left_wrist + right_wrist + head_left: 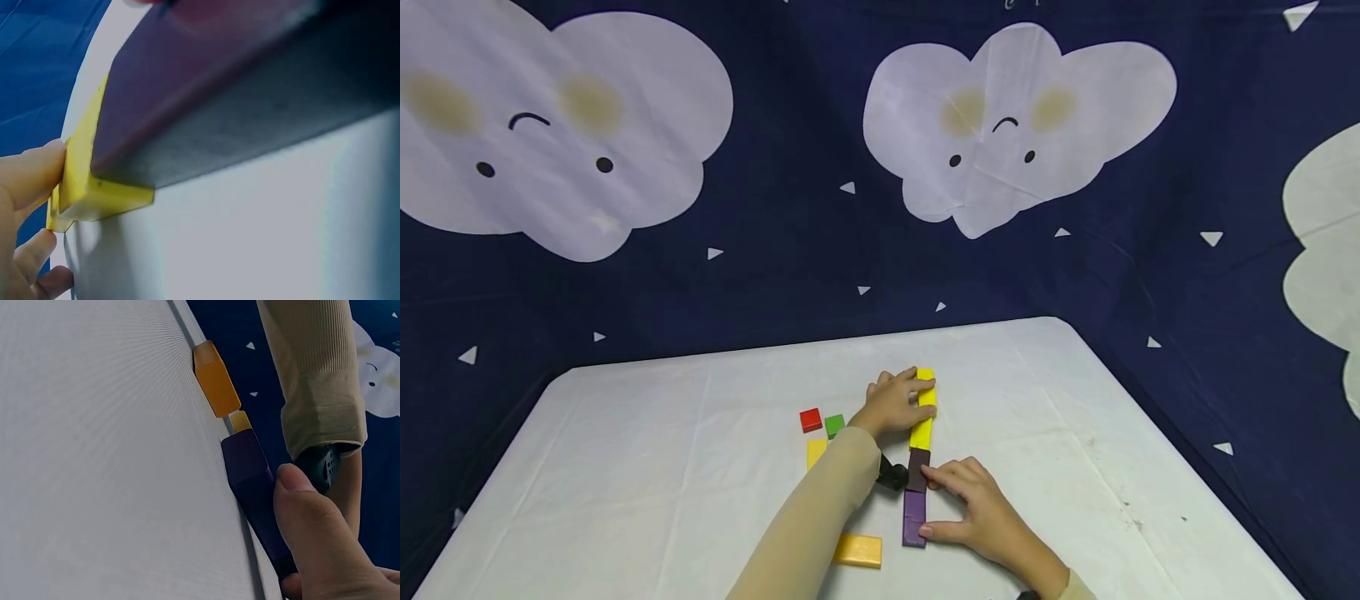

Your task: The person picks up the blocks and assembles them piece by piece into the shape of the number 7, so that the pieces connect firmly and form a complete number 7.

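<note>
A line of blocks runs away from me in the head view. Its far part is yellow blocks, followed by a dark purple block and a lighter purple block nearest me. My left hand reaches over the far end, with thumb and index finger laid on the yellow blocks; the left wrist view shows its fingers against the yellow side. Along the line's right side, my right hand touches the dark purple block with its index finger and the lighter purple one with its thumb, fingers spread.
Left of the line lie a red block, a green block and a yellow block, the last partly behind my left sleeve. An orange-yellow block lies nearer me. A dark blue cloud-print cloth hangs behind the white table.
</note>
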Action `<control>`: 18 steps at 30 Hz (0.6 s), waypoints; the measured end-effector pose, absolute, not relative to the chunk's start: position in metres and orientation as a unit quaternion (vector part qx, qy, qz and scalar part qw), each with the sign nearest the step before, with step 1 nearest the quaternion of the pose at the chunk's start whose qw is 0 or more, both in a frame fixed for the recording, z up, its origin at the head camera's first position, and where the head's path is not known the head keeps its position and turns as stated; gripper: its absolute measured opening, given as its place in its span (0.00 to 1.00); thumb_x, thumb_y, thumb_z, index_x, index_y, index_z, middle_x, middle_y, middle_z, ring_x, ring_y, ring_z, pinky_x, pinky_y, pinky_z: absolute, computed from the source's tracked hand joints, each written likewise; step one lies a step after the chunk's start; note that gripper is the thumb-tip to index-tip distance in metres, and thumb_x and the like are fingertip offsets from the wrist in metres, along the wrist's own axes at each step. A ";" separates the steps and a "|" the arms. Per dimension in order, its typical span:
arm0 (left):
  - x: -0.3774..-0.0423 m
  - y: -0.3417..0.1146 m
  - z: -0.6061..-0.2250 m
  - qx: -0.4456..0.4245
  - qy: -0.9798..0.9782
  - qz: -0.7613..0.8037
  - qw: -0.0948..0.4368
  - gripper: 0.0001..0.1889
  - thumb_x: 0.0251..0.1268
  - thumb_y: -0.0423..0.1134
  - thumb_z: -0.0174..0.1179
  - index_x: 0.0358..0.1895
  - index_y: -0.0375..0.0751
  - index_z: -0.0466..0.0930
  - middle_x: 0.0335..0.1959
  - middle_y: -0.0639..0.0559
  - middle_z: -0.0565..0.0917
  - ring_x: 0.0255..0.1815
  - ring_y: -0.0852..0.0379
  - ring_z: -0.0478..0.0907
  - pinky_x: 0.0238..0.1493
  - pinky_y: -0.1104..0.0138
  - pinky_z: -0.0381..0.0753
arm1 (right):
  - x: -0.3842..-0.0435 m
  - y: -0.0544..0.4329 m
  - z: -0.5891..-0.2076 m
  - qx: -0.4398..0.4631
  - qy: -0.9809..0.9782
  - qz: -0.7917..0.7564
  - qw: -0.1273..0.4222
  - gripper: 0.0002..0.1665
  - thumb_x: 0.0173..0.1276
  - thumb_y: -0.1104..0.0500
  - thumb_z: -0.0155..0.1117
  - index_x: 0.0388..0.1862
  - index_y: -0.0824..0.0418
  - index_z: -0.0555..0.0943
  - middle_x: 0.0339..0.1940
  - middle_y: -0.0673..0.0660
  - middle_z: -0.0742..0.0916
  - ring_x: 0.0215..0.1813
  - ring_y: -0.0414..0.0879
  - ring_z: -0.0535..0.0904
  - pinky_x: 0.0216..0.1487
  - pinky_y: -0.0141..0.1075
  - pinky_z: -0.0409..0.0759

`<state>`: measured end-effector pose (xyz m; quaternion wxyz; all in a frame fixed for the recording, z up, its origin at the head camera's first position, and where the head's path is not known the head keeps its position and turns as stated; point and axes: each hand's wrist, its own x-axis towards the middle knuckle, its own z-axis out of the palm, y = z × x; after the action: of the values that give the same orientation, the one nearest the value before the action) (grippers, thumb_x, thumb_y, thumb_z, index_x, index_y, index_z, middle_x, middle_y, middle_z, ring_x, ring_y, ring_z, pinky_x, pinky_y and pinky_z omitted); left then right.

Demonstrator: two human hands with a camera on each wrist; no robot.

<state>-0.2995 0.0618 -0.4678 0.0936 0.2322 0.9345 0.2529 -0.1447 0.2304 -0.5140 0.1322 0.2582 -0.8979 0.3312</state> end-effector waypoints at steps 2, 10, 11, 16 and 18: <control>-0.300 0.062 -0.469 0.233 0.934 0.254 0.093 0.27 0.67 0.58 0.57 0.69 0.63 0.73 0.79 0.51 0.61 0.67 0.47 0.65 0.60 0.53 0.63 | -0.145 0.231 -0.514 0.258 -0.897 0.332 0.133 0.43 0.49 0.36 0.78 0.62 0.55 0.81 0.46 0.37 0.83 0.49 0.31 0.70 0.52 0.34 0.71; -0.300 0.059 -0.472 0.241 0.927 0.270 0.097 0.24 0.68 0.56 0.57 0.67 0.63 0.75 0.79 0.54 0.61 0.67 0.49 0.64 0.62 0.55 0.62 | -0.145 0.231 -0.514 0.258 -0.898 0.330 0.134 0.43 0.50 0.35 0.77 0.62 0.54 0.81 0.46 0.36 0.83 0.48 0.31 0.69 0.51 0.34 0.71; -0.300 0.058 -0.472 0.242 0.926 0.271 0.099 0.24 0.69 0.55 0.56 0.67 0.63 0.75 0.79 0.54 0.61 0.67 0.49 0.63 0.62 0.55 0.61 | -0.146 0.231 -0.514 0.259 -0.898 0.329 0.136 0.43 0.49 0.35 0.77 0.62 0.54 0.81 0.46 0.36 0.83 0.48 0.31 0.69 0.51 0.34 0.71; -0.300 0.055 -0.473 0.244 0.924 0.275 0.103 0.22 0.72 0.51 0.52 0.68 0.64 0.74 0.78 0.56 0.62 0.64 0.51 0.64 0.61 0.56 0.61 | -0.146 0.231 -0.515 0.264 -0.896 0.329 0.141 0.43 0.49 0.36 0.78 0.62 0.54 0.81 0.45 0.36 0.83 0.47 0.31 0.69 0.50 0.33 0.70; -0.300 0.054 -0.473 0.246 0.922 0.279 0.103 0.22 0.73 0.49 0.51 0.68 0.64 0.74 0.78 0.57 0.63 0.63 0.52 0.64 0.60 0.56 0.61 | -0.146 0.230 -0.515 0.265 -0.895 0.329 0.141 0.43 0.49 0.36 0.78 0.62 0.54 0.81 0.45 0.36 0.83 0.47 0.31 0.69 0.50 0.33 0.70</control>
<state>-0.3002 0.0542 -0.4728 0.1031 0.2462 0.9224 0.2790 -0.1464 0.2305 -0.5148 0.1410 0.2647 -0.8953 0.3293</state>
